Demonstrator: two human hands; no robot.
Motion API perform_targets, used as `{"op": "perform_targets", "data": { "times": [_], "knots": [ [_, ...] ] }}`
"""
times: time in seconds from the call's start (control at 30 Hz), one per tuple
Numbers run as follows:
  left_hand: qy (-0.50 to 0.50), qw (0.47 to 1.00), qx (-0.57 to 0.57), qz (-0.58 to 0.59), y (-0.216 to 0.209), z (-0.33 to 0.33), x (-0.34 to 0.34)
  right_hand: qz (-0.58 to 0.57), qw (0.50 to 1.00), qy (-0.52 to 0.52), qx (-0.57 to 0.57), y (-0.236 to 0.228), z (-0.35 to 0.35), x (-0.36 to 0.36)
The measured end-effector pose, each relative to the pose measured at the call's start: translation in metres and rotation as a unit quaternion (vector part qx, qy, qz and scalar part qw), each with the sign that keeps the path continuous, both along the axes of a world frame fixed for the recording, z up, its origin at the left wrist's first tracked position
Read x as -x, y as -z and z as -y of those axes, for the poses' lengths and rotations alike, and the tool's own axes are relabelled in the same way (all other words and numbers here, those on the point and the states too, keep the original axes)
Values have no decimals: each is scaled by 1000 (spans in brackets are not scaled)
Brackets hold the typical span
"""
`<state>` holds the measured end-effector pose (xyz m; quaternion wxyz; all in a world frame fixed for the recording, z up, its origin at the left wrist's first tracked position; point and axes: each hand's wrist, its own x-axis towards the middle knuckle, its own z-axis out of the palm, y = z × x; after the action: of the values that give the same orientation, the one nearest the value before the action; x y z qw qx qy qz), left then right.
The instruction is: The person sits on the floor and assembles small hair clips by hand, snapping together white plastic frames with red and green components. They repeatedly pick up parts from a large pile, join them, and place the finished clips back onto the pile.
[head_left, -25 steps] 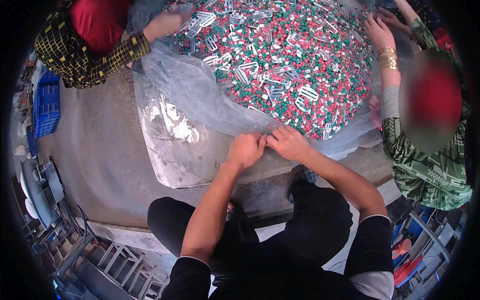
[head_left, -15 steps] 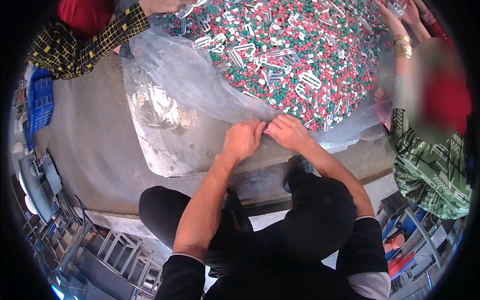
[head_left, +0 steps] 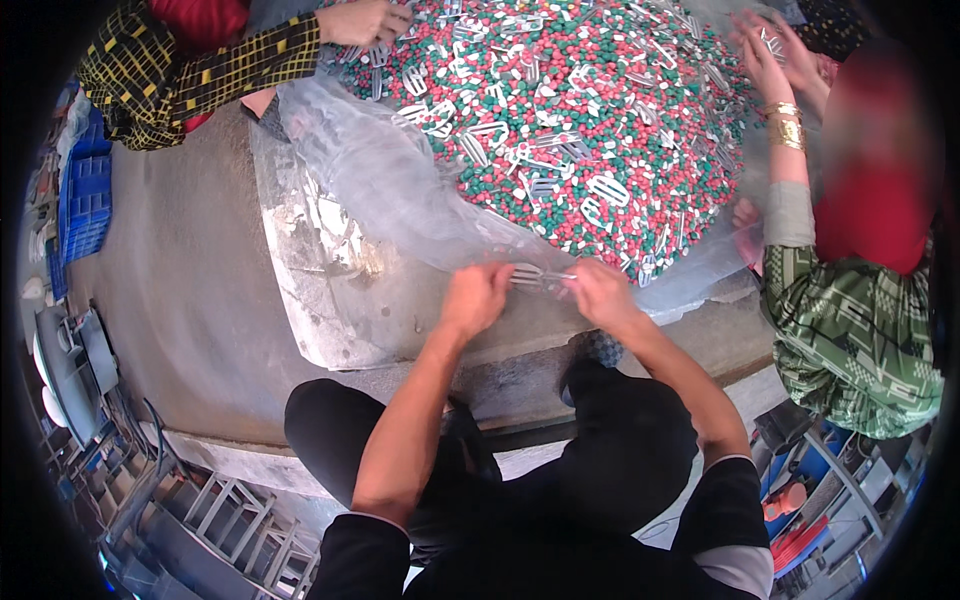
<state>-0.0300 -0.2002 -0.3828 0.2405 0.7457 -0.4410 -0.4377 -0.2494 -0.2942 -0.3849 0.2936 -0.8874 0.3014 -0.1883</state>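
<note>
My left hand (head_left: 478, 298) is closed, its fingertips pinching the end of a silver slotted metal piece (head_left: 525, 273), shaped like a flat buckle. My right hand (head_left: 603, 293) pinches a thinner-looking metal piece (head_left: 556, 280) from the other side. Where the two pieces meet is blurred, so I cannot tell whether they are joined. Both hands are just in front of a heap of small red, green and white pellets (head_left: 600, 130), with many similar metal pieces (head_left: 607, 190) strewn over it. The heap lies on a translucent plastic sheet (head_left: 390, 185).
At the upper left, a co-worker's hand (head_left: 365, 22) reaches onto the heap. On the right, another person's hands (head_left: 765, 55) hold a metal piece above it. Blue crates (head_left: 85, 195) stand at the far left. A concrete ledge edge (head_left: 520, 455) runs by my knees.
My hands have moved apart, and metal pieces now show between them. The hands on the left and right have shifted over the heap, and the view has moved slightly.
</note>
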Motion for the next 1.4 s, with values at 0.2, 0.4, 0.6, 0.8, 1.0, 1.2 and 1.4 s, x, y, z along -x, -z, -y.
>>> {"op": "perform_targets", "data": {
  "times": [0.2,0.4,0.6,0.8,1.0,1.2,1.4],
  "knots": [
    [95,984,74,130,-43,-4,-16,82,964,192,-164,-75,17,24],
    [-116,982,103,-108,-72,9,3,228,842,217,-438,-97,6,-12],
    [-331,790,57,-513,-68,18,26,25,933,170,-318,-114,12,-55],
    [-273,860,109,-416,-53,27,32,-34,977,90,-192,-112,17,-58],
    [-286,828,110,-469,-43,46,21,-96,991,19,-94,-118,37,-57],
    [-333,765,139,-534,-41,66,26,-192,977,-33,82,-105,49,-68],
    [-404,761,130,-491,-26,88,35,-119,993,-20,1,-87,74,-68]
  ]
}}
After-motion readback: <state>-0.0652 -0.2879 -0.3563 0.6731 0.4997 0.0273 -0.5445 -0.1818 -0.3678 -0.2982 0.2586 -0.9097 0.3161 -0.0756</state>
